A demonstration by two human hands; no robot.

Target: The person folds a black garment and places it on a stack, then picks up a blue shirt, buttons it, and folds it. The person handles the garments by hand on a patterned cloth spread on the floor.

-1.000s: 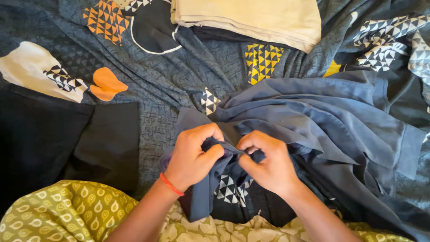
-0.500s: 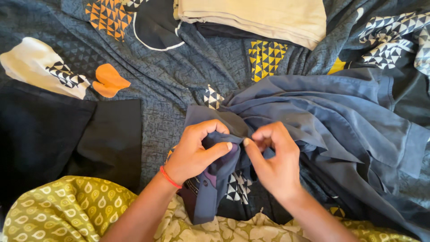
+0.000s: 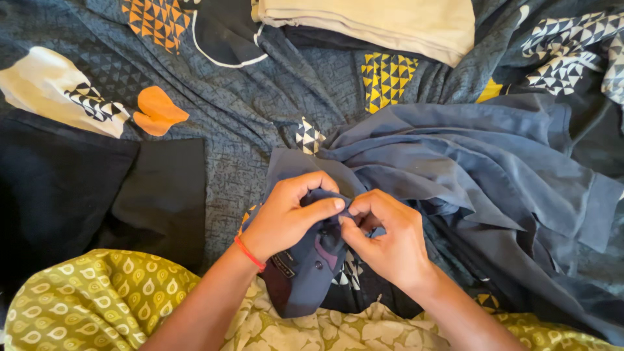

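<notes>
Both hands meet at centre frame over a slate-blue shirt [image 3: 455, 162]; left hand [image 3: 286, 218], red thread band at its wrist, curls round a bunched edge of the shirt, thumb laid flat along the fold, fingers wrapped over the top; right hand [image 3: 387, 237] pinches the same fold between thumb and forefinger, fingertips touching those of the left; neither hand spread. Gripped part sits just in front of the person, a buttoned strip with a dark label hanging down below the left hand; rest of the shirt fans out rumpled to the right across a dark patterned bedspread [image 3: 260, 97] with yellow, orange and white triangle patches. Folded cream cloth [image 3: 377, 23] lies at top, well apart from the hands; flat black cloth [image 3: 97, 195] at left; olive-yellow leaf-print fabric [image 3: 84, 305] along the bottom edge, under the forearms.
</notes>
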